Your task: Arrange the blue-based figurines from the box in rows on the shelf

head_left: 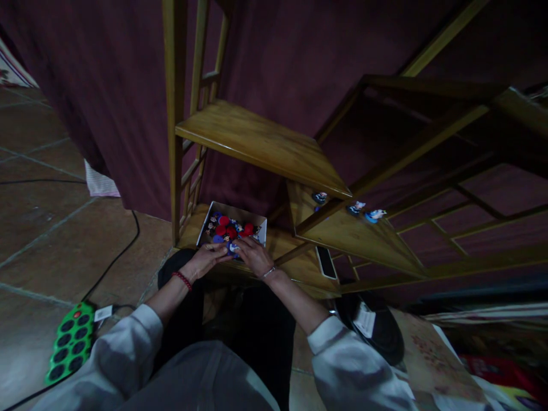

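Note:
A shallow open box (264,229) stands on the low wooden shelf, filled with several small figurines in red, black, blue and white. At its near edge, my left hand (206,260) and my right hand (256,256) meet with fingers closed around a small blue-and-white figurine (232,248). The left fingers come in from one side and the right fingers press from the other. Part of the figurine is hidden behind the fingers.
Three small figurines, one of them a blue-and-white figurine (375,215), stand on a middle shelf (363,237). A phone (326,262) lies on the lower shelf. Above the box juts a higher shelf (261,142). A green power strip (71,342) with cords lies on the tiled floor.

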Action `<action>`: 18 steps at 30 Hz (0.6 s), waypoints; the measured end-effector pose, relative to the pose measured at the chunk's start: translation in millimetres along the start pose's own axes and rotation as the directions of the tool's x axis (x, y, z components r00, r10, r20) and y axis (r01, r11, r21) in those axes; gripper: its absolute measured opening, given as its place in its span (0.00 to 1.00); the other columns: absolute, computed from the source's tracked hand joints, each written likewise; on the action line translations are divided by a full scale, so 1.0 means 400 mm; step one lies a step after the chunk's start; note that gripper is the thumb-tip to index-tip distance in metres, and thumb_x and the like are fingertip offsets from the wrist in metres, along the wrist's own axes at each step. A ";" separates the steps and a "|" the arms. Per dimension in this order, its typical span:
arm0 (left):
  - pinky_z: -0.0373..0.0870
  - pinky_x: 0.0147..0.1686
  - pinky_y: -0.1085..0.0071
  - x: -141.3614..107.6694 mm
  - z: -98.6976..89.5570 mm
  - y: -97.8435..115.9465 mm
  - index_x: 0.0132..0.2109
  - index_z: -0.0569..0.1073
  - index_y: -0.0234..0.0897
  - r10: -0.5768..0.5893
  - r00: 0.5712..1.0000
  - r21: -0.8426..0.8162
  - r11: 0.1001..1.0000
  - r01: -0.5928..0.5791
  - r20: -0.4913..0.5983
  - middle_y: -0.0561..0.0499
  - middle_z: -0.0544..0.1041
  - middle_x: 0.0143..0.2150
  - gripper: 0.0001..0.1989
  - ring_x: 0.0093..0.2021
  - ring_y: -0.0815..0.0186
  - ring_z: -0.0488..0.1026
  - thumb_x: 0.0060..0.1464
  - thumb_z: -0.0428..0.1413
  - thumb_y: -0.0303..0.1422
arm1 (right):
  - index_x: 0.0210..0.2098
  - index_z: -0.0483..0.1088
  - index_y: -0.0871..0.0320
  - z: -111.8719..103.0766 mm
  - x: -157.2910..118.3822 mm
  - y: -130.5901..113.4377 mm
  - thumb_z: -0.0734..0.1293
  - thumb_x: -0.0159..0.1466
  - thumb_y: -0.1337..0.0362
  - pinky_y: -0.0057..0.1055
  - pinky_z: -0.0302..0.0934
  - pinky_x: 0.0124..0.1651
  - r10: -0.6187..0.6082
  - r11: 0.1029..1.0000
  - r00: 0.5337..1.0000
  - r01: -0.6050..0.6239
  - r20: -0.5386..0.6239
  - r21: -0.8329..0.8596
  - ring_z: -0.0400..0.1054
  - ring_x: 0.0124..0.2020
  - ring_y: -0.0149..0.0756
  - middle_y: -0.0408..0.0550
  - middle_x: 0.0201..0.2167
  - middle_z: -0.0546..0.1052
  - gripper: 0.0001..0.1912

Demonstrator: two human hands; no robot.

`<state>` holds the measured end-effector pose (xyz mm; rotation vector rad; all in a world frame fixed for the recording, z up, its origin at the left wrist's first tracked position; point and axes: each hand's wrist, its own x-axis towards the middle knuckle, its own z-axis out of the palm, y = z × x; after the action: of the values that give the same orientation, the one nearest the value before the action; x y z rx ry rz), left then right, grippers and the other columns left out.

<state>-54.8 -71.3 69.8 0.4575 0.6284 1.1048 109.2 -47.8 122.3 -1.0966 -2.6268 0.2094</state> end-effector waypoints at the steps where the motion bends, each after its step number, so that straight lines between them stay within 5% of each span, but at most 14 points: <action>1: 0.63 0.48 0.60 0.001 -0.001 0.000 0.32 0.76 0.30 0.006 1.000 -0.003 1.000 -0.006 -0.003 0.48 0.77 0.33 0.09 0.38 0.66 0.72 0.37 0.63 0.25 | 0.46 0.66 0.55 -0.003 0.004 -0.002 0.57 0.62 0.66 0.34 0.60 0.46 0.002 1.000 1.000 -0.002 0.006 -0.013 0.63 0.42 0.36 0.50 0.39 0.71 0.13; 10: 0.64 0.49 0.60 0.020 -0.019 -0.012 0.32 0.76 0.30 0.045 0.999 -0.031 0.998 -0.046 -0.006 0.48 0.77 0.33 0.11 0.37 0.66 0.72 0.36 0.63 0.26 | 0.46 0.66 0.55 0.008 0.022 -0.013 0.59 0.61 0.64 0.32 0.60 0.44 0.144 0.987 0.989 -0.142 0.020 -0.072 0.65 0.41 0.37 0.50 0.39 0.72 0.14; 18: 0.65 0.48 0.60 0.028 -0.019 -0.014 0.32 0.76 0.29 0.036 0.998 -0.022 0.999 -0.037 -0.060 0.48 0.77 0.31 0.13 0.37 0.64 0.72 0.33 0.64 0.27 | 0.40 0.70 0.55 0.021 0.040 -0.032 0.62 0.57 0.63 0.31 0.59 0.42 0.372 0.928 0.928 -0.372 -0.014 0.010 0.68 0.39 0.39 0.50 0.37 0.75 0.11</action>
<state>-52.6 -63.0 57.8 0.4183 0.6614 1.1627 87.2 -45.4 120.8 -1.5819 -2.3780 0.2863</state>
